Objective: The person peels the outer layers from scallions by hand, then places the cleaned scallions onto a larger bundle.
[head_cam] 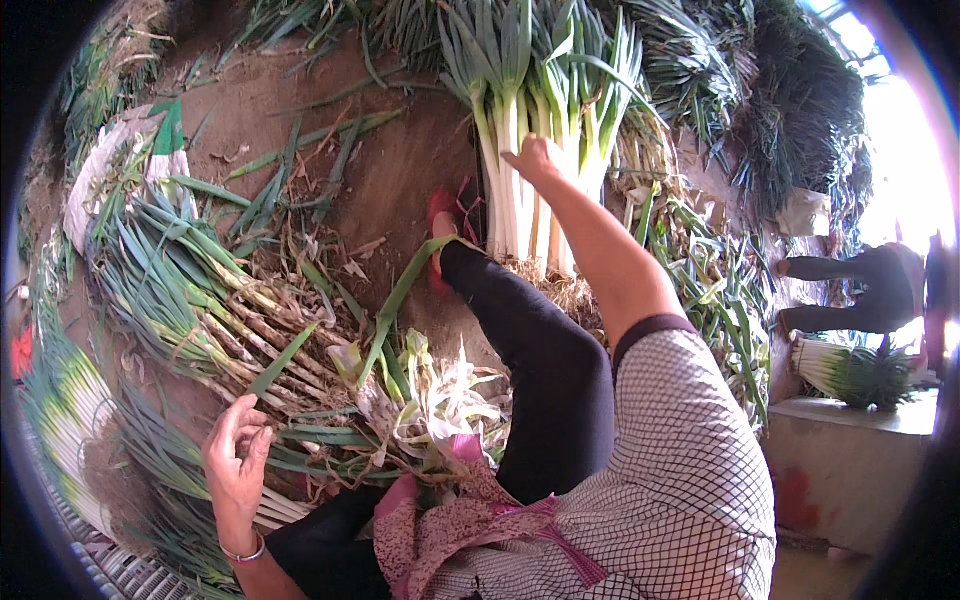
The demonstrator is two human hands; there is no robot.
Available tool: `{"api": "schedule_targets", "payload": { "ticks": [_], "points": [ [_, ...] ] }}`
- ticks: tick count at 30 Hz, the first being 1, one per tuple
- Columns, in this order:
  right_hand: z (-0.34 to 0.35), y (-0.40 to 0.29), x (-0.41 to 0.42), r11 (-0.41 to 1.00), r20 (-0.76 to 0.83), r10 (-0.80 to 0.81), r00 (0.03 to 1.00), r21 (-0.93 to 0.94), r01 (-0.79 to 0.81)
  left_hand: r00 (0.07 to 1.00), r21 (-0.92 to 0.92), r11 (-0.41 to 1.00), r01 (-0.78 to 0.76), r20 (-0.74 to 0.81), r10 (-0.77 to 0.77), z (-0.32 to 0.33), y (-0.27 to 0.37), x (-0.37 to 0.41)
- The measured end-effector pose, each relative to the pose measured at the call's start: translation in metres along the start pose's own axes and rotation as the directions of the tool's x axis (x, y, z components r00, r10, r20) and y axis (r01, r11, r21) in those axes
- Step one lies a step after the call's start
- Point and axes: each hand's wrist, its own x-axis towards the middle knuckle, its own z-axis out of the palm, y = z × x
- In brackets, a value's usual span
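My right hand (538,160) reaches up to a bundle of large green onions or leeks (510,199) with long white stalks, standing with roots towards me and green leaves away. It lies against the stalks; its fingers are mostly hidden, so I cannot tell whether they grip one. Lower left, my left hand (238,461), with a bracelet (246,556) at the wrist, has its fingers loosely curled and apart. One green leaf (285,361) shows just beyond its fingertips. Past it lies a heap of untrimmed stalks (262,345) with dry brown skins.
Peeled pale skins (442,401) are piled beside my black-trousered leg (551,367). Cleaned white stalks (71,420) lie at far left. Leaf waste (712,277) and dark green heaps (802,112) are on the right. A person (862,289) stands near a bundle (855,371) on a ledge (855,416).
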Motion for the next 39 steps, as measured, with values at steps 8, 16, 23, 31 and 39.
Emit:
{"api": "schedule_targets", "payload": {
  "ticks": [8, 16, 23, 31, 39],
  "points": [
    [-0.012, -0.006, 0.057, 0.973, 0.353, 0.202, 0.913, -0.178, -0.147, 0.999, 0.086, 0.995, 0.05, 0.003, -0.05, 0.005, 0.007, 0.009],
    [-0.059, 0.016, 0.039, 0.948, 0.226, -0.215, 0.95, -0.184, 0.258, 0.997, 0.088, 0.993, 0.079, -0.004, -0.079, 0.001, 0.007, 0.0],
    [0.0, 0.03, 0.063, 0.996, 0.381, 0.079, 0.921, 0.01, -0.09, 0.994, 0.149, 0.984, 0.1, 0.028, -0.105, 0.0, 0.004, 0.0],
    [-0.042, 0.007, 0.036, 0.963, 0.203, -0.178, 0.963, -0.165, 0.213, 0.999, 0.212, 0.977, -0.019, -0.044, 0.029, -0.02, 0.0, -0.012],
    [-0.024, -0.228, -0.157, 0.52, 0.204, -0.833, 0.515, 0.608, 0.6, 0.836, -0.087, 0.99, -0.111, -0.546, 0.046, -0.076, -0.035, -0.055]
  ]
}}
